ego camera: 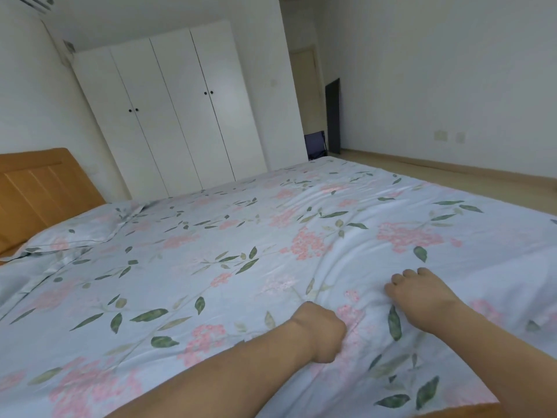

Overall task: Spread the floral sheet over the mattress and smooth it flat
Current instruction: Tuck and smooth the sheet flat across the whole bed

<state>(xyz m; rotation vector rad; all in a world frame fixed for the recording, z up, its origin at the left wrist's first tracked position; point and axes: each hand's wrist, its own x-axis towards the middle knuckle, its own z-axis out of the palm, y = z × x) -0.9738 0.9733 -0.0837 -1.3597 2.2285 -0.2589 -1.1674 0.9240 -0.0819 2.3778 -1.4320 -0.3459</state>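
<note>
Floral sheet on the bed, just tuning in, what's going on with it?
A person is making the bed. The pale blue cotton sheet with pink flowers and green leaves already covers the mattress. The left hand is curled into the fabric, gripping a fold near the front edge, while the right hand rests on it, fingers bent. Creases fan out between the hands, so smoothing isn't finished. A matching floral pillow lies by the orange wooden headboard.

Walls: plain white walls (437, 70) are enclosing the room.
Wardrobe: a tall white four-door wardrobe (174, 116) is standing against the far wall.
Headboard: an orange-brown wooden headboard (36, 185) is showing at left.
Floor: pale wooden flooring (452, 179) is running along the right.
</note>
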